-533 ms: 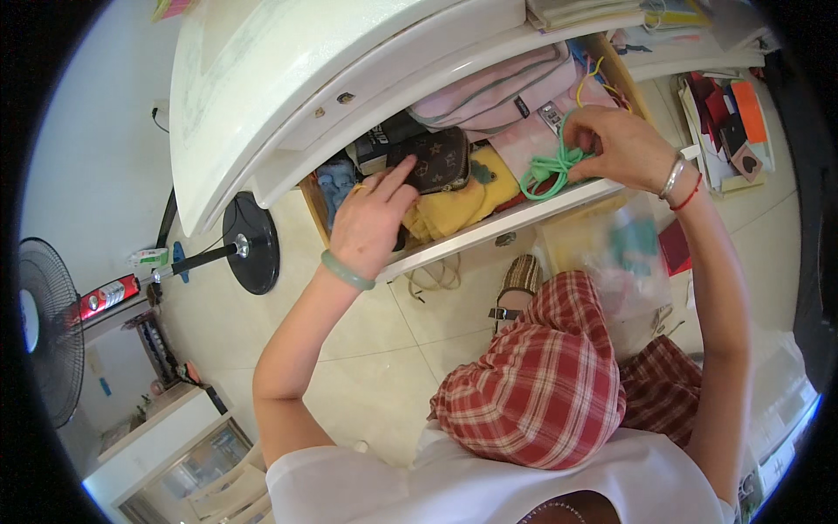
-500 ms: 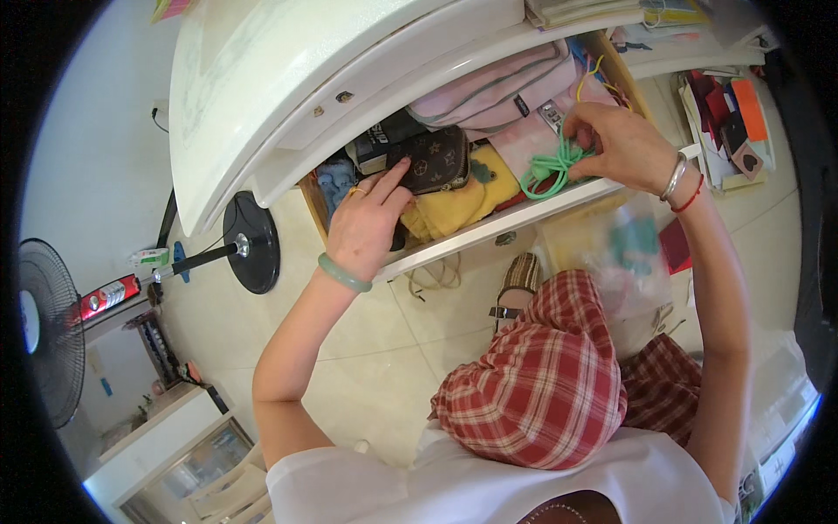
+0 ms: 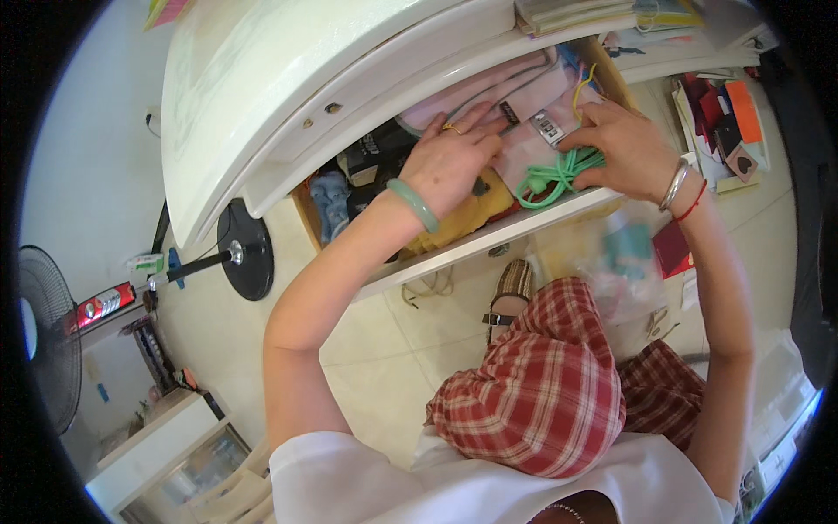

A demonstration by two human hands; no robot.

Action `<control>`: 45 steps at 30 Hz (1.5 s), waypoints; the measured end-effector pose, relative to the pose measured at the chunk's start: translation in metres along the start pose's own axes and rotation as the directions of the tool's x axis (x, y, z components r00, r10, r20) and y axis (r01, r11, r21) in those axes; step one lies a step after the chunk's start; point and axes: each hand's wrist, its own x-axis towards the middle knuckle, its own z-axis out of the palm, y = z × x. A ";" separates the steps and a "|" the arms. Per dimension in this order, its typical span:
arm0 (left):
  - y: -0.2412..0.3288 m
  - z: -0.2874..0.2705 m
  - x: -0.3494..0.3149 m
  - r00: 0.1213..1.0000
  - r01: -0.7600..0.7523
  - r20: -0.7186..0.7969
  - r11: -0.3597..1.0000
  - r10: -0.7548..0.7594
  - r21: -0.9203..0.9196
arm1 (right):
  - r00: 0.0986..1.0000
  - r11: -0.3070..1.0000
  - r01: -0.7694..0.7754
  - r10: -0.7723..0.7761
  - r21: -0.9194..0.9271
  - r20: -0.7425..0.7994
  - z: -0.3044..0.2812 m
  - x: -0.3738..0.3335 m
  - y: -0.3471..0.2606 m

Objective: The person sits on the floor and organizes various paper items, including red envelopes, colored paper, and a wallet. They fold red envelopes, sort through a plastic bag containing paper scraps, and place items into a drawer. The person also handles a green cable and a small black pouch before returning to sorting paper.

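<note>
Cord [image 3: 543, 185], green and looped, is at two o'clock over the drawer [image 3: 471, 247], pinched by the right hand [image 3: 635, 155]; left hand [image 3: 445, 168], loosely spread, over the pink bag [image 3: 534, 85] at one o'clock.

Bright lt; white counter [image 3: 262, 83] shiny w/ glare; plastic bag [image 3: 624, 262] blurry; fisheye bends edges, blk corners, bluish rim.

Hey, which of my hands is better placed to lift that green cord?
Probably the right hand: it has the green cord in its grip. The left hand is farther from the cord, spread over the pink bag.
</note>
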 end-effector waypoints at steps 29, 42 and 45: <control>0.046 -0.035 -0.151 0.770 -0.062 -0.081 0.052 -0.632 -0.997 | 0.859 0.809 0.315 -0.021 0.496 -0.512 0.041 0.097 -0.168; -0.025 -0.018 -0.218 0.816 0.048 0.159 -0.210 -0.556 -0.977 | 0.934 0.625 0.354 -0.198 0.696 -0.297 0.066 0.099 -0.184; -0.022 -0.012 -0.225 0.740 0.134 0.246 -0.220 -0.626 -0.966 | 0.936 0.597 0.309 -0.330 0.740 -0.125 0.065 0.093 -0.186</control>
